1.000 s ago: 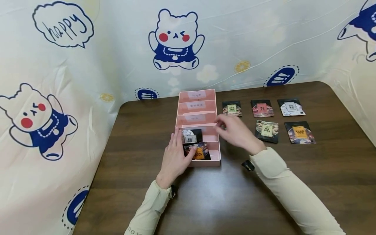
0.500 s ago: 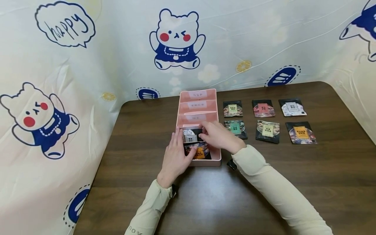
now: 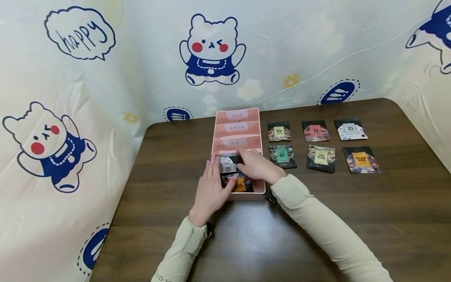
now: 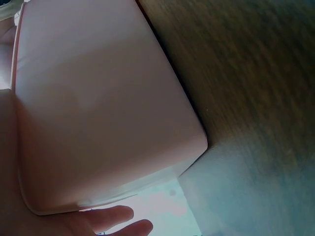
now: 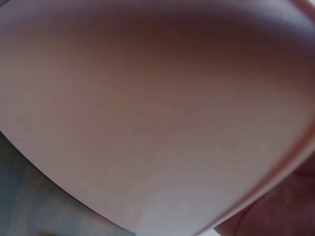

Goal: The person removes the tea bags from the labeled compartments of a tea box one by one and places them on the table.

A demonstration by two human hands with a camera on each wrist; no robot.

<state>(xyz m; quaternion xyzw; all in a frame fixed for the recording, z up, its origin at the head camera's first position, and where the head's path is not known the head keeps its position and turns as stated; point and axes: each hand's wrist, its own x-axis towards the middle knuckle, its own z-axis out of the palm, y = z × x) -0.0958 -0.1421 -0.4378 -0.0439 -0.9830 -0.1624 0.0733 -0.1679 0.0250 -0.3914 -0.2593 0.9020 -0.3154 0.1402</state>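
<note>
Resting along the left rim of the pink box (image 3: 246, 197), the left hand (image 3: 210, 188) is seen in the head view with fingers straight, nothing grasped; its thumb is extended over the orange packet (image 3: 243, 185) in the front compartment. The right hand (image 3: 258, 166) is placed at the next compartment back, by the white packet (image 3: 228, 167); fingertips partly hidden, so whether it is pinched cannot be told. Six more packets (image 3: 282, 155) are laid in two rows on the table (image 3: 141, 196), right of the box. Left wrist view: box side shown, rim touched by the hand. Right wrist view: mostly filled by blurred pink box wall.
</note>
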